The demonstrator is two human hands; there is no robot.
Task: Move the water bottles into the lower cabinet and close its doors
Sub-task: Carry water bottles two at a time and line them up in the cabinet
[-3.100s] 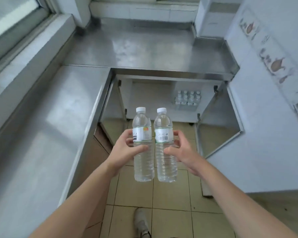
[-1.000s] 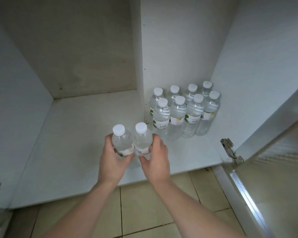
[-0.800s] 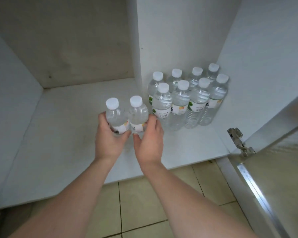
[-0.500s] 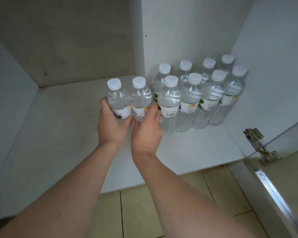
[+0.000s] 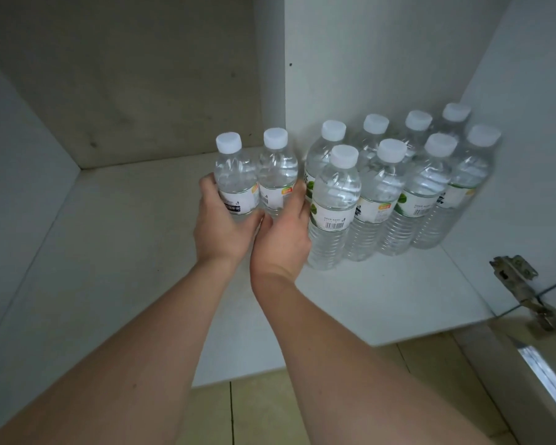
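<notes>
White cabinet shelf (image 5: 116, 252), eight bottles (image 5: 395, 187) at right; left hand (image 5: 220, 224) and right hand (image 5: 283, 234) each grip one bottle (image 5: 257, 181). Set both down upright, flush against the block, then release

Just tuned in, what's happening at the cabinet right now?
A person is loading water bottles into the lower cabinet. The left hand grips one bottle and the right hand grips another, side by side and upright over the shelf, just left of the eight bottles standing in two rows at the right wall. Whether the two held bottles touch the shelf is unclear. The right door is open.
</notes>
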